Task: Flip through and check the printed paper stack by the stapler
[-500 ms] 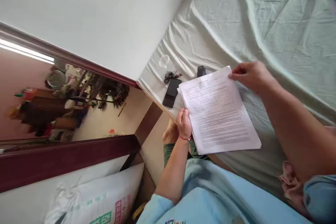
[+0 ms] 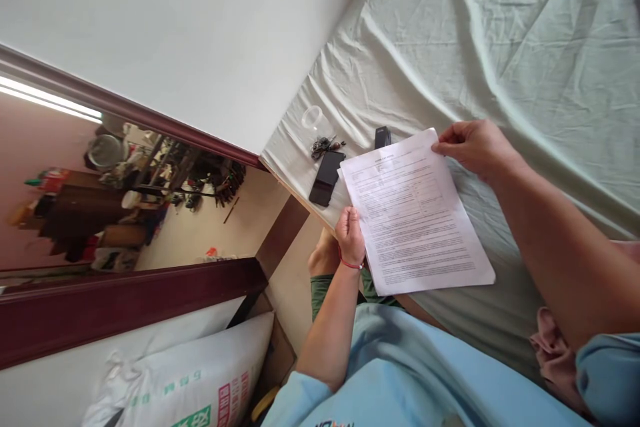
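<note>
Printed paper sheets [image 2: 415,220], seemingly a small stack, lie tilted over the edge of the cloth-covered bed, text side up. My left hand [image 2: 351,235], with a red string round its wrist, is closed on their left edge. At the top right corner, my right hand [image 2: 470,147] pinches the paper between thumb and fingers. Just left of the sheets lies a black smartphone [image 2: 327,178]. Beyond their top edge a small black object [image 2: 383,137] sticks out, partly hidden by the paper.
A clear plastic cup [image 2: 314,119] and a coiled dark cable [image 2: 323,147] rest near the white wall [image 2: 190,33]. Pale green sheet [image 2: 420,67] covers the bed. At lower left stands a white printed sack [image 2: 200,373]. A pink cloth [image 2: 553,353] lies by my right arm.
The top right corner of the paper and my right hand have shifted very slightly left. Both hands keep their hold on the sheets.
</note>
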